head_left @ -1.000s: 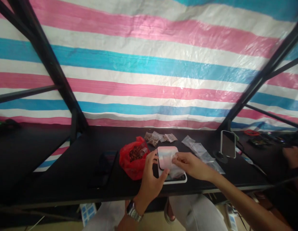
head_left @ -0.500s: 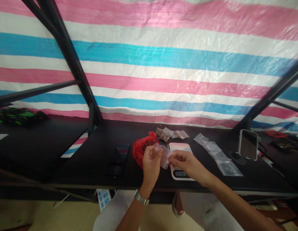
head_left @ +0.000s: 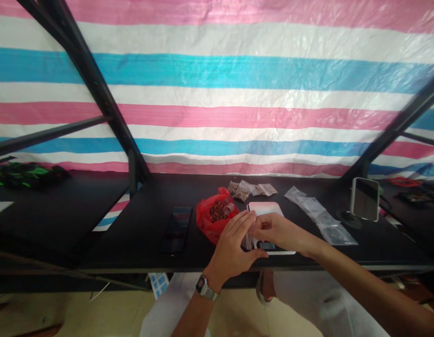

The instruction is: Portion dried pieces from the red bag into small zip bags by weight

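My left hand point(head_left: 233, 248), with a watch on its wrist, has its fingers stretched out and its thumb apart. It is beside a small clear plastic bag point(head_left: 249, 242), partly hidden between my two hands. With fingers pinched, my right hand point(head_left: 282, 231) holds that bag above the white kitchen scale point(head_left: 266, 207). Just left of the scale lies an open red plastic bag point(head_left: 204, 217) full of small reddish-brown pieces point(head_left: 217, 211). A small clear cup point(head_left: 228, 209) rests on those pieces.
Several filled small bags point(head_left: 243, 191) lie behind the scale. Flat clear bags point(head_left: 324, 218) overlap in a row to the right, near a phone on a stand point(head_left: 365, 199). Another dark phone point(head_left: 177, 229) lies left. Black metal posts point(head_left: 108, 110) flank the black table point(head_left: 140, 224).
My left hand has let go of the small plastic bag and spread its fingers beside it. The small clear cup now shows on the pieces in the red bag. The view has shifted slightly.
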Tool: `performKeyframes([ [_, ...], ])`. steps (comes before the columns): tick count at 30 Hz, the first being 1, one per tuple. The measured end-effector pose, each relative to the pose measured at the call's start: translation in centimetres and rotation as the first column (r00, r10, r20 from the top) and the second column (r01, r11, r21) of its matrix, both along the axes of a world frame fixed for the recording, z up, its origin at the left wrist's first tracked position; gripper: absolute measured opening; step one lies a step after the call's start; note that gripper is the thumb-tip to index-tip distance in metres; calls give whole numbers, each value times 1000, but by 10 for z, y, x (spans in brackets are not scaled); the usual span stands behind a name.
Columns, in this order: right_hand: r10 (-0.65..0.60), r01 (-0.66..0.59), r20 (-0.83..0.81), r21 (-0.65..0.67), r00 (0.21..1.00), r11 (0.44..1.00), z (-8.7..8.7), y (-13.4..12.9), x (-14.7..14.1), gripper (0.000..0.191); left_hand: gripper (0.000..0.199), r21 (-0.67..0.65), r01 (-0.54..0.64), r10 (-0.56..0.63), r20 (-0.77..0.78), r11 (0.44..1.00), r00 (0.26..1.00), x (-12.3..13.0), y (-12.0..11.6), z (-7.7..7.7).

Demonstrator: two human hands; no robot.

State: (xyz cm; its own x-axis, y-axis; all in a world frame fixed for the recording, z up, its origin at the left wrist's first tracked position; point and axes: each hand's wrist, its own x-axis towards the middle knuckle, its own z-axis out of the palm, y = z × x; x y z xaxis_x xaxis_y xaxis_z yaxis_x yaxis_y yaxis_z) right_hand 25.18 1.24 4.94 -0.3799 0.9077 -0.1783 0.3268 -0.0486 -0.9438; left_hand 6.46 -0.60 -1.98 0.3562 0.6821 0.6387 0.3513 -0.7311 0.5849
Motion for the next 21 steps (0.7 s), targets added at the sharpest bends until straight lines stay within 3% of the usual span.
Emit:
performKeyframes([
  [7,-1,4,80,-40,997,999,6,-6,22,42,50,-79,39,-33,85,996,996,11,-1,2],
  [12,-73,70,149,25,986,997,10,-11,35,41,49,-112,95,-87,79,989,993,16,-3,5],
  [15,-41,35,166,44,985,998,13,-11,40,41,42,-133,111,-94,122,985,988,17,-4,5],
  [18,-1,-15,190,83,982,996,13,-3,38,39,29,-174,45,-5,226,984,974,10,-3,5],
  [21,-61,-1,235,258,970,966,7,16,21,31,26,-284,-76,174,337,956,925,-5,-2,5],
])
